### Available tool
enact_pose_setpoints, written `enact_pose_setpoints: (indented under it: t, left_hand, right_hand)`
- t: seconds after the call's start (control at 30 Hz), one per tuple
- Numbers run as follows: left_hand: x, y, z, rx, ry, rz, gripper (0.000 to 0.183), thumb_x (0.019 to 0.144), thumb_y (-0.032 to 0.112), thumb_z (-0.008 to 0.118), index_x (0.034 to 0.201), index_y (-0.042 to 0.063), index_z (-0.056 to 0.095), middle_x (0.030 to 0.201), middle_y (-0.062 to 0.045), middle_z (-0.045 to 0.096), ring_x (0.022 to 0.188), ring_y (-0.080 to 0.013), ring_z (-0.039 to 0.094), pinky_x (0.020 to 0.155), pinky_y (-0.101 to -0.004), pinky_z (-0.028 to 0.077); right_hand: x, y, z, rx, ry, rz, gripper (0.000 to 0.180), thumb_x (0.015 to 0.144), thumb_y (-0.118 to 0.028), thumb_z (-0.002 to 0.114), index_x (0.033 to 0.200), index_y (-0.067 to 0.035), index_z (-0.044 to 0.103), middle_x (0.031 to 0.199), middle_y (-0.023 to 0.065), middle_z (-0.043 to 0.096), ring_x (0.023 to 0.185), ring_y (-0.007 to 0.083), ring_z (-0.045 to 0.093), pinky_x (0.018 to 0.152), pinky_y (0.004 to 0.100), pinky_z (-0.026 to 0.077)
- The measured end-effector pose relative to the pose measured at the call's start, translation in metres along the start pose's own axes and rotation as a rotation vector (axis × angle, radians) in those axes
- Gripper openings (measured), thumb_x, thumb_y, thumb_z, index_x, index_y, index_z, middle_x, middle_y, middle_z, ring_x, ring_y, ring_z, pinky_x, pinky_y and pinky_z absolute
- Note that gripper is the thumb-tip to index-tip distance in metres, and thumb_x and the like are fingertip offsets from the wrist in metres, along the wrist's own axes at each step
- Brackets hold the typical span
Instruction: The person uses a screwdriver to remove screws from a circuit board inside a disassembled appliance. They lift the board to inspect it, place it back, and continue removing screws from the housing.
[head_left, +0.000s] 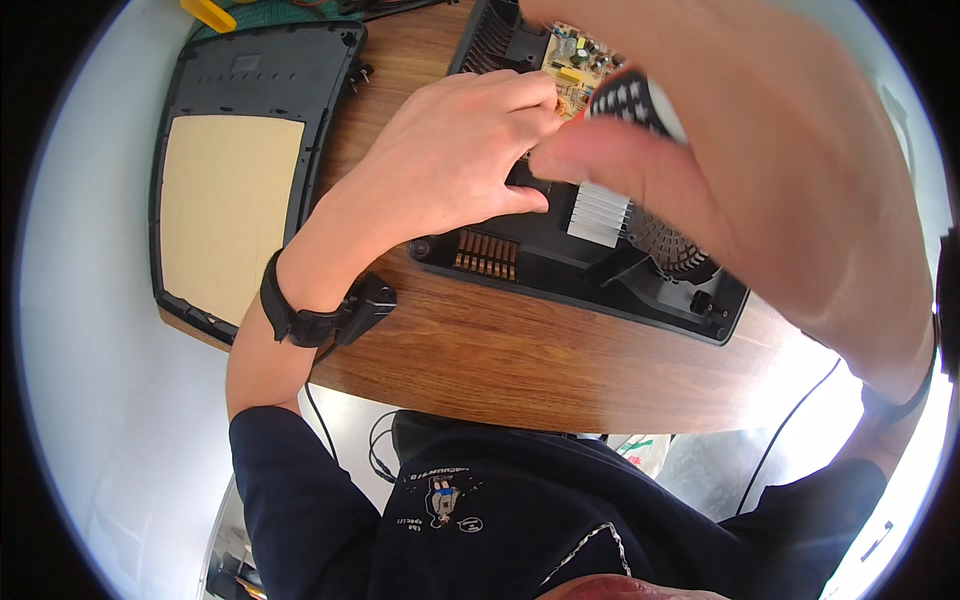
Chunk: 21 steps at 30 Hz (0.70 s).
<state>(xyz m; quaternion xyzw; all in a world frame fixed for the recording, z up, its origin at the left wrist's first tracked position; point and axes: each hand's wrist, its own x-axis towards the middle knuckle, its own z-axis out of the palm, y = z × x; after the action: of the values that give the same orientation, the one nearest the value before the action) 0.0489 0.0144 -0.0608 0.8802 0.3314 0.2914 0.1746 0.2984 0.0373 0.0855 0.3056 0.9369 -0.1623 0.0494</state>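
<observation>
An appliance's black plastic lower housing (525, 274) lies open on the table, holding a circuit board (574, 64), a silver finned heat sink (600, 214) and a round fan grille (671, 244). My left hand (480, 142) reaches over the housing with curled fingers at the board's near edge; whether they grip anything is hidden. Blurred and close to the camera, my right hand (637, 150) is around an object with a white-star pattern on black (626, 97), perhaps a tool's handle. Its working end is hidden behind the fingers.
Left of the housing lies a black cover panel (247, 82) with a cream sheet (229, 210). A power plug (361, 75) sticks out beside it. A yellow-handled item (210, 13) rests on a green mat (262, 13). Near my left wrist is a black device (367, 307) with a cable.
</observation>
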Motion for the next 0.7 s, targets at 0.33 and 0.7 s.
enact_pose_setpoints:
  t: [0.33,0.7]
  left_hand:
    - [0.0,-0.001,0.006,-0.023,-0.029,-0.063,0.05,0.074,0.029,0.097,0.11,0.002,0.075,0.112,-0.005,0.066,0.103,-0.0287,0.069,0.089,-0.0432,0.059]
    - [-0.001,0.002,0.011,0.113,-0.063,-0.071,0.051,0.076,0.03,0.097,0.115,0.003,0.076,0.119,-0.006,0.069,0.112,-0.0283,0.07,0.094,-0.0429,0.06]
  right_hand:
    - [0.001,0.002,0.002,0.008,0.012,-0.012,0.047,0.109,-0.027,0.059,0.149,-0.002,0.057,0.128,0.0114,0.07,0.098,0.0138,0.069,0.085,0.0251,0.055]
    - [-0.005,0.001,0.012,0.008,0.026,-0.029,0.049,0.11,-0.03,0.057,0.15,-0.002,0.056,0.127,0.0113,0.07,0.095,0.0129,0.068,0.083,0.0244,0.055]
